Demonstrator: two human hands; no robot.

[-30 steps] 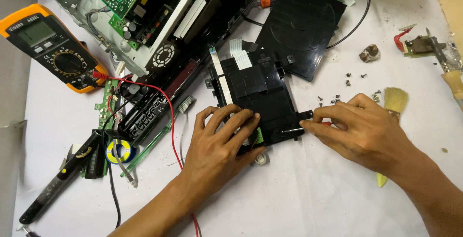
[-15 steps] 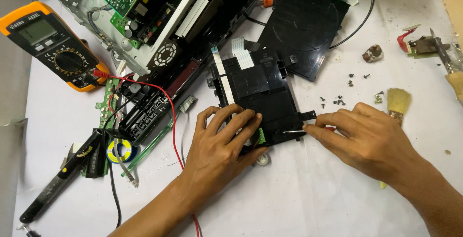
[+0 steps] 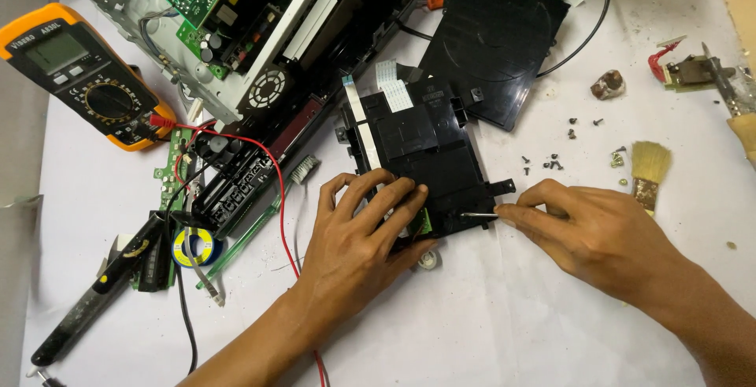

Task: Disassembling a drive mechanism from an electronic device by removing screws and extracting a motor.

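At the near edge of the black plastic module [image 3: 421, 159], the right hand [image 3: 587, 237] pinches a thin metal tool [image 3: 479, 215] between fingertips, its tip at the casing's side. The left hand [image 3: 362, 233] lies spread, fingers flat on the module, pinning it to the white table [image 3: 488, 332]. Steady downward pressure should stop slipping. Matte, ribbed, with white ribbon cables [image 3: 392, 88] at its far end.

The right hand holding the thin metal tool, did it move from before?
Yes. The right hand slid away from the tan paintbrush toward the black plastic drive module; its thin metal tool touches the module's edge.
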